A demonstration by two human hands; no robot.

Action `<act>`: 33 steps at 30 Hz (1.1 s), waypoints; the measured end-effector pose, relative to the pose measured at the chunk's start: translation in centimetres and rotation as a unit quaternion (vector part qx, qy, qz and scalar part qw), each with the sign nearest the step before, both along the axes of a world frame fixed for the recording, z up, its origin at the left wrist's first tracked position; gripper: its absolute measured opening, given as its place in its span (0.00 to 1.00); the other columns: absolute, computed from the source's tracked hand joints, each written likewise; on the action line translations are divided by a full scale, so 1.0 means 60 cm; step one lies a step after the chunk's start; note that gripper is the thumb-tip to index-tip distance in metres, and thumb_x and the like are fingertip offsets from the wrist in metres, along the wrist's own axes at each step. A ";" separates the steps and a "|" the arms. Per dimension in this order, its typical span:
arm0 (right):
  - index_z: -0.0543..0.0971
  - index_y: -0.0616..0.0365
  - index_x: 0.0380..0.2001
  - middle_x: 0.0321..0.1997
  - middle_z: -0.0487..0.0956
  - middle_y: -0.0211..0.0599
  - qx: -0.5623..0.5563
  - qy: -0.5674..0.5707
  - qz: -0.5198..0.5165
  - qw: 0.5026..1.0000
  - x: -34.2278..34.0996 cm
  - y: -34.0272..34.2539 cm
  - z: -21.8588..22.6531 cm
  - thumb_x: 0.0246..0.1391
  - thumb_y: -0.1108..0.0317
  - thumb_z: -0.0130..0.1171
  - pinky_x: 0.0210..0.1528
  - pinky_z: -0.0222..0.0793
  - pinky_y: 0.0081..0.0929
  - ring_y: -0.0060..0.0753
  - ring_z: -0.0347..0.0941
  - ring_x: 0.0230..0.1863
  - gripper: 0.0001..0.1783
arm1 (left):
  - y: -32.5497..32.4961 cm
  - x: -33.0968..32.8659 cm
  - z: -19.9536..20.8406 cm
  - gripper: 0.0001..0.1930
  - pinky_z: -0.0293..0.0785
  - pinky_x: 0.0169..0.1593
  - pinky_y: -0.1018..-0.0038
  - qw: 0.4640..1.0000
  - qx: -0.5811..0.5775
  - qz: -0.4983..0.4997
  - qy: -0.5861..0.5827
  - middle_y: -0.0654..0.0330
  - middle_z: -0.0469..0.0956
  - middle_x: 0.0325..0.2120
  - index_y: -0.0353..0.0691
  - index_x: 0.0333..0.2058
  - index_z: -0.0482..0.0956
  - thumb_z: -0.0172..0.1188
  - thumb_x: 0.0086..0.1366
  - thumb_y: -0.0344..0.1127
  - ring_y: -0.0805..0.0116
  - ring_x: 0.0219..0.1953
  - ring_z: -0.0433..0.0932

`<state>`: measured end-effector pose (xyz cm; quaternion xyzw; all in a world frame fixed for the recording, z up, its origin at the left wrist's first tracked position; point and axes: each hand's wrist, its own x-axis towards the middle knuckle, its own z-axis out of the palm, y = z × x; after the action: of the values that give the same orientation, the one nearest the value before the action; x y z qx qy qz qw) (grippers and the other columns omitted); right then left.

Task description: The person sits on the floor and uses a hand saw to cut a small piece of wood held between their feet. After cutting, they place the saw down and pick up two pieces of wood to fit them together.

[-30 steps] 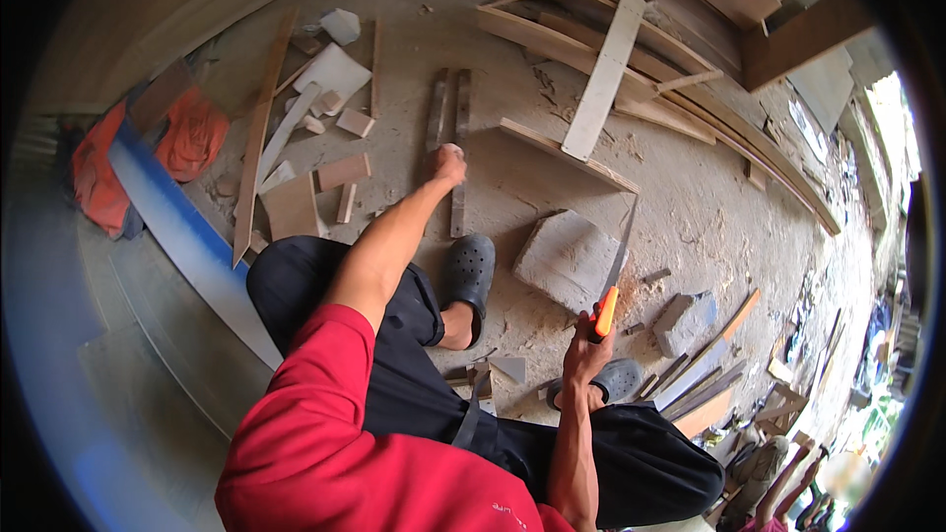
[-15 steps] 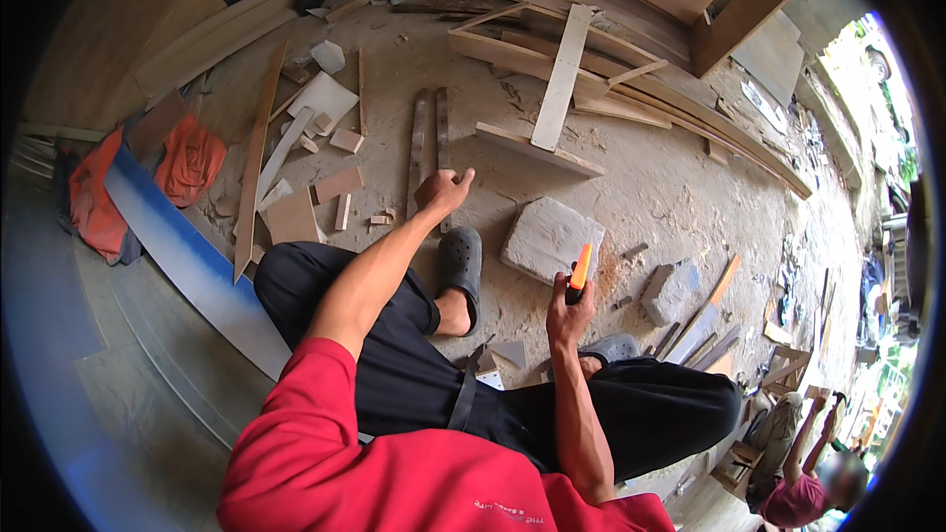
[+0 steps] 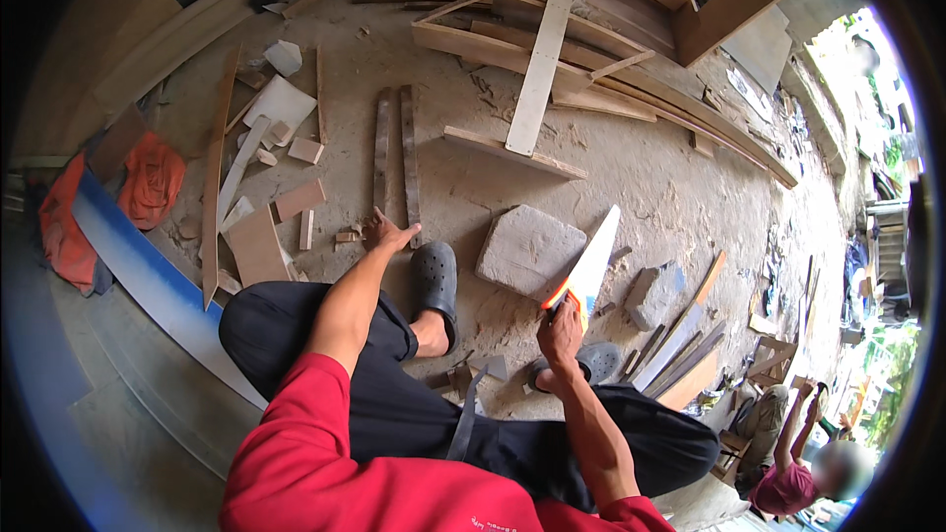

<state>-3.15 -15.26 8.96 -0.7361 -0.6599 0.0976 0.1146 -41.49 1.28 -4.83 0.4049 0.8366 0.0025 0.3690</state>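
Note:
My right hand [image 3: 562, 335] is wrapped round the orange-and-black handle of a handsaw [image 3: 599, 254]. The pale blade points up and away, beside a grey stone block [image 3: 530, 248]. Over on the left, my left hand [image 3: 390, 232] hangs with its fingers spread, at the near ends of two narrow wooden strips [image 3: 409, 158]. Those strips lie side by side on the floor, pointing away from me. Whether the fingers touch them I cannot tell. Between my hands is my grey clog [image 3: 434, 281].
Wood offcuts [image 3: 299, 199] litter the floor at left, near an orange cloth bag [image 3: 153, 182]. A white board [image 3: 540, 79] leads to a crosswise plank [image 3: 512, 152] ahead. A second block [image 3: 654, 296] and stacked wood strips lie right. Another person [image 3: 788, 478] is at the lower right.
My left hand has dropped toward the near ends of the strips and its fingers have spread. The saw has turned, so its blade now shows broadside. The view has shifted slightly.

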 end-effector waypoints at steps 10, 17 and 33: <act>0.69 0.67 0.47 0.61 0.67 0.58 -0.117 -0.040 0.068 0.990 0.176 0.026 -0.103 0.56 0.71 0.46 0.58 0.62 0.47 0.58 0.66 0.57 0.17 | 0.066 -0.003 -0.073 0.63 0.36 0.70 0.52 0.999 0.034 -0.004 0.010 0.34 0.37 0.67 0.31 0.66 0.47 0.72 0.41 0.62 0.40 0.71 0.33; 0.69 0.65 0.47 0.60 0.67 0.59 -0.175 -0.009 0.014 0.984 0.193 0.037 -0.130 0.51 0.69 0.54 0.59 0.63 0.46 0.60 0.64 0.58 0.19 | 0.088 0.029 -0.058 0.37 0.59 0.64 0.50 0.989 0.053 0.004 0.137 0.44 0.54 0.62 0.42 0.55 0.70 0.69 0.47 0.52 0.43 0.66 0.51; 0.81 0.59 0.33 0.38 0.81 0.50 -0.387 -0.055 -0.010 0.921 0.155 0.183 -0.091 0.46 0.64 0.56 0.40 0.76 0.40 0.49 0.79 0.41 0.13 | 0.112 0.079 0.078 0.24 0.70 0.43 0.58 0.948 0.287 0.127 0.042 0.47 0.75 0.32 0.36 0.31 0.74 0.64 0.49 0.54 0.49 0.38 0.74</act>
<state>6.13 -4.29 3.53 -0.7339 -0.5686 0.3037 -0.2141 -36.78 8.00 -0.13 0.3844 0.8594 0.2727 0.1984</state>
